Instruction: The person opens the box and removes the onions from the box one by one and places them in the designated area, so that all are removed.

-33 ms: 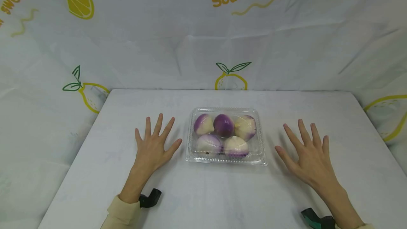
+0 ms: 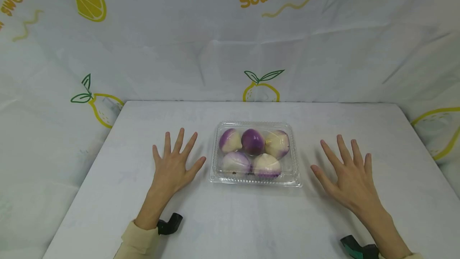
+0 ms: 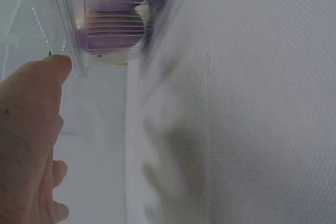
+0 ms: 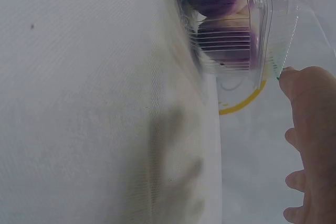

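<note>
A clear plastic clamshell box (image 2: 290, 181) sits on the white table, its lid down. Inside it are several round purple-and-white vegetables (image 2: 253, 142), onion-like or turnip-like. To the box's left is my left hand (image 2: 171, 172), palm down with fingers straight and spread. My right hand (image 2: 346, 183) is spread in the same way on the other side. Neither hand touches the box or holds anything. Both wrist views show a hand's shadow on the tabletop, apart from the hand. The left thumb (image 3: 52, 72) and right thumb (image 4: 299, 82) point toward the box.
The white tabletop (image 2: 248, 219) runs back to a pale cloth (image 2: 172, 67) printed with lemons and lettering. Dark wrist devices show at my left wrist (image 2: 170, 224) and right wrist (image 2: 355, 248).
</note>
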Available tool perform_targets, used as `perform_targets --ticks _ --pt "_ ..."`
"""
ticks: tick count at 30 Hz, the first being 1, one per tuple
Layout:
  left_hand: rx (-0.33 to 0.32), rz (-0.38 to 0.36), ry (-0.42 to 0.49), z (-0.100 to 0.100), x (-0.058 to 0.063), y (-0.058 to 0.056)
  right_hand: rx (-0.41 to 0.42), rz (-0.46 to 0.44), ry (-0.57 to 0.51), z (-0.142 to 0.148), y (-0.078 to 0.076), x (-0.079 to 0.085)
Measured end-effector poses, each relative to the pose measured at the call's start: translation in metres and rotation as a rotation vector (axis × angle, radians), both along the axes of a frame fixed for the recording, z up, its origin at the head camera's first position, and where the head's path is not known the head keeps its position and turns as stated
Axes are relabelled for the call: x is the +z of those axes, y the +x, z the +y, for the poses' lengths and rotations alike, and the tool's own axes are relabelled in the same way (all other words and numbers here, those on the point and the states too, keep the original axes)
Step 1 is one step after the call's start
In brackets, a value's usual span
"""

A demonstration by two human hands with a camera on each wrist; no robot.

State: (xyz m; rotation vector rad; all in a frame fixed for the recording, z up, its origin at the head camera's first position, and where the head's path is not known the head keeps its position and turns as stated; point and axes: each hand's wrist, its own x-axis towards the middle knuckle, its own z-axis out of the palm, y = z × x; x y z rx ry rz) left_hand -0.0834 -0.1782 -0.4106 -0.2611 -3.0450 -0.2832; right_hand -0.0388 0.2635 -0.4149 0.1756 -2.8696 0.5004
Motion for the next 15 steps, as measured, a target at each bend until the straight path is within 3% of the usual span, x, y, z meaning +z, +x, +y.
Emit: perform_targets --ticks 15 --pt "-0.001 0.008 -0.001 0.0001 0.0023 0.0006 -0.002 0.009 -0.041 0.0029 0.0026 -0.0002"
